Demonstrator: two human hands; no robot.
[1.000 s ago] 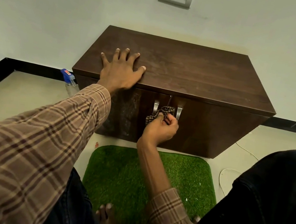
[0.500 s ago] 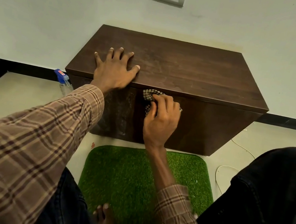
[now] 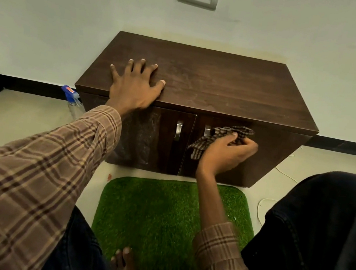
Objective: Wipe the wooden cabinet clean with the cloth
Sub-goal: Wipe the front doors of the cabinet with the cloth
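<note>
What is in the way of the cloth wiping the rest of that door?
Nothing visible. The right hand holds the checked cloth against the right door of the wooden cabinet; only the metal handle sits by its left edge.

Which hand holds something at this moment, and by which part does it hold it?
The right hand grips the checked cloth around its bunched middle, both ends sticking out, against the cabinet front. The left hand holds nothing; it rests flat on top.
</note>
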